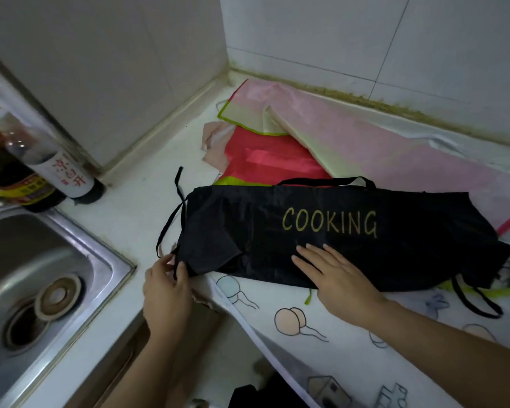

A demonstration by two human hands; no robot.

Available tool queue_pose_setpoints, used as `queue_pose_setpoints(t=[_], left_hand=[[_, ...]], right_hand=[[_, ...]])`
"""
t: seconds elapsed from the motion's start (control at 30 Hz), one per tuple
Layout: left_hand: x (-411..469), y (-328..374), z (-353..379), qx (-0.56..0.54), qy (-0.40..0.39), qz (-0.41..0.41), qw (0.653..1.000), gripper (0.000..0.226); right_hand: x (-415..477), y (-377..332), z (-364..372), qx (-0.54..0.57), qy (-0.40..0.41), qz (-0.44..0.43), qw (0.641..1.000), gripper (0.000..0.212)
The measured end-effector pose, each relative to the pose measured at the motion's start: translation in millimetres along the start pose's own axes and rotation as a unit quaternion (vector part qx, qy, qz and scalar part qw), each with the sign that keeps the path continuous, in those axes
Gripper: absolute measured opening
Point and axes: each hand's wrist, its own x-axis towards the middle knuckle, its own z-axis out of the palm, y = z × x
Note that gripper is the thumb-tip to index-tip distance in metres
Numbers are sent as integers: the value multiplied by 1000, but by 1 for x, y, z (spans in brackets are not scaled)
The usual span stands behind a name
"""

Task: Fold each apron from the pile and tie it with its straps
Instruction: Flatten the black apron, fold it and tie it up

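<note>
While the white counter (142, 201) takes up most of the view, a steel sink (27, 254) is set into its left end and a tiled wall (336, 30) closes off the far side. A white cloth printed with cartoon figures (306, 334) hangs over the near edge at the right. A pale pink apron (395, 148) with lime trim lies spread along the far right of the counter, and a red apron (265, 157) lies partly under it.

The black apron (395, 254), lettered COOKING in yellow, lies in the middle of the counter. It is folded into a long band running left to right, on top of the red apron and the printed cloth. One of its black loops (321, 180) shows along its far edge, and another strap (477, 301) trails off its near right end.

Two dark bottles (68, 175) stand in the far left corner beside the sink. A round strainer plug (60, 293) sits in the basin near the drain.

The right hand (333, 278) lies flat on the near edge of the black apron below the lettering, its fingers straight and spread, pressing the cloth down and gripping nothing. The left hand (165, 290) is at the apron's near left corner. Its fingers are curled and pinch the thin black strap (174, 219), which loops out to the left and crosses itself beside the apron's left end.
</note>
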Motion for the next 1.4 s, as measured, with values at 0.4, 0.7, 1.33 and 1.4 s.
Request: queue_pose_setpoints(t=[0.4, 0.7, 1.33, 1.4], left_hand=[[20, 10, -13, -131, 40, -46, 989, 26], [-5, 48, 12, 48, 65, 224, 971, 31], [-75, 86, 140, 289, -205, 382, 854, 78], [-76, 85, 140, 290, -201, 385, 852, 78]], right_hand=[[-1, 4, 9, -36, 33, -16, 999, 60], [8, -34, -19, 102, -126, 9, 987, 62], [-124, 59, -10, 317, 382, 496, 712, 44], [-124, 69, -5, 382, 322, 515, 697, 36]])
